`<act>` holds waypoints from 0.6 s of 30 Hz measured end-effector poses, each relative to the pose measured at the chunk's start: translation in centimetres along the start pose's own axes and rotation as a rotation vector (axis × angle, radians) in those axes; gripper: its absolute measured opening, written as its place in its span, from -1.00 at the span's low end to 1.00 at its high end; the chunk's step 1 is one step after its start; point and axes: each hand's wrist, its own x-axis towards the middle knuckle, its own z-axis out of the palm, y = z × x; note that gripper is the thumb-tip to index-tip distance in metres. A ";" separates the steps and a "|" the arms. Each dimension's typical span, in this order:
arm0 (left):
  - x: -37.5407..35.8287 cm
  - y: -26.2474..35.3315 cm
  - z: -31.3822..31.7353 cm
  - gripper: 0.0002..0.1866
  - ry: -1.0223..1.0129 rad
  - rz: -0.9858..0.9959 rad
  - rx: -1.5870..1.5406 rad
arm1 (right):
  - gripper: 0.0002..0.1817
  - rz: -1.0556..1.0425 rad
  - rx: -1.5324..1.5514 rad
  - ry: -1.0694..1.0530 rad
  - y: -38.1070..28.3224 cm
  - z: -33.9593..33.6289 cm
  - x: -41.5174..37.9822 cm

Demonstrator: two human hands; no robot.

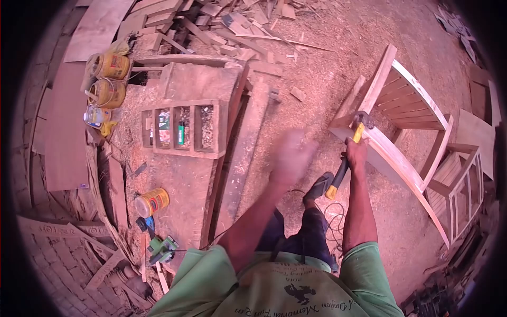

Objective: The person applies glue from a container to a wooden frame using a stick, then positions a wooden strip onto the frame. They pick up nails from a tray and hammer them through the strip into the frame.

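Note:
My right hand (356,150) is wrapped round the handle of a hammer (340,177) with a black and yellow grip. The hammer's dark head lies against the corner of a wooden chair frame (393,150), which has slats and a long curved rail and rests tilted on the ground. My left hand (294,156) is smeared by motion, in front of my body between the workbench and the chair frame. Its fingers cannot be made out, nor whether anything is in them.
At left stands a wooden workbench (193,182) with a compartment tray (182,154) holding a green lighter (181,133). A yellow tub (153,202) and a green power tool (162,249) lie nearer me. Wood offcuts (227,31) pile up ahead; another slatted frame (457,185) stands right. A cord (335,222) loops by my foot.

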 end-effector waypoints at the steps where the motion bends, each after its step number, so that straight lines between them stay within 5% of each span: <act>1: 1.3 0.1 -4.5 -0.66 0.276 0.084 0.090 | -0.39 -0.027 0.009 0.034 1.0 0.6 0.7; 2: 2.8 0.6 -9.5 -0.77 0.382 -0.014 0.096 | -0.39 -0.006 0.036 0.030 1.0 0.6 0.7; 3: 3.9 -2.6 -14.2 -0.83 0.496 0.118 0.525 | -0.38 0.021 0.063 0.029 1.0 0.5 0.4; 6: 5.2 -6.5 -21.8 -0.80 0.399 0.069 0.785 | -0.33 0.067 0.102 0.063 0.2 0.7 -0.1; 9: 7.3 -8.3 -23.6 -0.75 0.202 0.337 0.833 | -0.39 -0.016 0.060 0.092 0.1 0.8 -1.5; 18: 9.8 -10.0 -23.4 -0.80 0.078 0.358 0.908 | -0.54 -0.061 0.070 0.156 2.6 1.8 0.5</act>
